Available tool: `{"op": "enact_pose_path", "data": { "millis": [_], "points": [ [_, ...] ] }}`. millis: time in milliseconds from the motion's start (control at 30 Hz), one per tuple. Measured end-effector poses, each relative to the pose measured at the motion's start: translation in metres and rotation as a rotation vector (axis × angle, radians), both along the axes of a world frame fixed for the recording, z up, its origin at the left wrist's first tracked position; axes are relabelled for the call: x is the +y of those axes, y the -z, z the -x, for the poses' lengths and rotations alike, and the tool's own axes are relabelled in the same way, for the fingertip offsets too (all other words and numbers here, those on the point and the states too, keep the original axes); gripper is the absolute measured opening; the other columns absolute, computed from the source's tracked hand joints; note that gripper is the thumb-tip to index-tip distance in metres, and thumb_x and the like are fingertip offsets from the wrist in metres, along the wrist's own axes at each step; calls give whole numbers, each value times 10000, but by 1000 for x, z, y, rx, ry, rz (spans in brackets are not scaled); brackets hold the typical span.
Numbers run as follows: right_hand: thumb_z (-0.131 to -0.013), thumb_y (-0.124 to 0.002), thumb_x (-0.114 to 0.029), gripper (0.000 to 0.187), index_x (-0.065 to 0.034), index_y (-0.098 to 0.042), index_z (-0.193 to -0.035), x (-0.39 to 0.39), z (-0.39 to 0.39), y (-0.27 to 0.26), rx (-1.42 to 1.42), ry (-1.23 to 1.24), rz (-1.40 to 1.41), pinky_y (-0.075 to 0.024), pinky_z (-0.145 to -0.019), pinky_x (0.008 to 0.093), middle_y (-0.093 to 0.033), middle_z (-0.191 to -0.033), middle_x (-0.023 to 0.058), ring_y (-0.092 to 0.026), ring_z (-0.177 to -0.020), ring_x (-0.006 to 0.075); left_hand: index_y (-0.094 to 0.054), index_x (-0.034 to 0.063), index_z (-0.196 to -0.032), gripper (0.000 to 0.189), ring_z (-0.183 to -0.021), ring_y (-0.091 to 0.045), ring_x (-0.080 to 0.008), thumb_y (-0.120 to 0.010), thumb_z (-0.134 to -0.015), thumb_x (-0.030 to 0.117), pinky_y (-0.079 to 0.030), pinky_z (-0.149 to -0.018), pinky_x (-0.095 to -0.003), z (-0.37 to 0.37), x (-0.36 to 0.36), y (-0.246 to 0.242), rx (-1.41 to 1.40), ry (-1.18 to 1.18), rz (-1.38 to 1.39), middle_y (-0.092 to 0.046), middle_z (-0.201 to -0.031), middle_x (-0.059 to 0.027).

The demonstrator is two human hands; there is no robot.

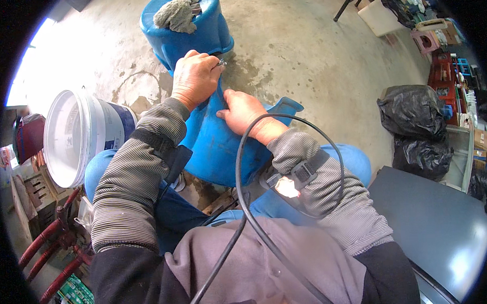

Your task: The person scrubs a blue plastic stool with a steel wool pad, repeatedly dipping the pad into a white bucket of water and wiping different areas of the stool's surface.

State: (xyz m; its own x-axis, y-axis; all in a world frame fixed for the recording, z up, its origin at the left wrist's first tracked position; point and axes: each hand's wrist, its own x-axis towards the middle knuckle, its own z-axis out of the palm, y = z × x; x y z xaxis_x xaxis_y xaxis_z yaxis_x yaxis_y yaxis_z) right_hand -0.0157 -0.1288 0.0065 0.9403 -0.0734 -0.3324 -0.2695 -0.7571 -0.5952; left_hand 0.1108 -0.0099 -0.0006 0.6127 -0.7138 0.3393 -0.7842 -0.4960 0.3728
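A large blue moulded plastic body point(211, 155) stands between my knees, with a narrow raised ridge and a flared part at its right. My left hand point(196, 75) is above the ridge's far end, fingers curled around a small shiny silvery thing point(222, 62), mostly hidden in the fist. Lower down, my right hand point(244, 111) holds the side of the ridge, thumb towards me; its fingertips are partly hidden. Beyond them is a rounded blue plastic section point(211, 32) with a crumpled grey cloth point(176, 15) on top. Whether both blue parts are one piece I cannot tell.
A black cable point(238, 168) loops in front of my right forearm. To the left are a white plastic bucket point(64, 138) and a dark red metal frame point(49, 243). Black plastic bags point(411, 110) and a grey flat panel point(430, 209) stand right. The concrete floor point(296, 61) has wet patches.
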Motion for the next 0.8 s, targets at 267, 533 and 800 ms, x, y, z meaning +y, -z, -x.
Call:
{"op": "enact_pose_path", "data": {
  "millis": [267,533,800],
  "points": [
    [-856,-716,-267,358,-20,-625,-1098,-2,-2,8,-6,12,-75,-499,-936,491,-681,-1114,249,-636,-1087,426,-740,66,-990,183,-874,-681,-328,-708,-878,207,-536,-821,-403,9,-5,11,392,-336,419,-737,-947,-135],
    [-840,-728,-281,360,-31,-621,-1076,1,-4,14,-33,35,-75,-507,-914,466,-679,-1092,225,-631,-1064,410,-726,113,-1027,235,-914,-657,-275,-722,-793,94,-524,-815,-389,24,13,22,-34,-118,342,-682,-918,-55],
    [-843,-723,-287,362,-53,-629,-1102,-2,-2,15,-16,74,-53,-510,-914,478,-686,-1106,215,-641,-1066,402,-721,106,-1013,228,-904,-617,-251,-625,-808,132,-481,-768,-387,41,23,33,-235,-40,114,-629,-945,-42]
  ]
}}
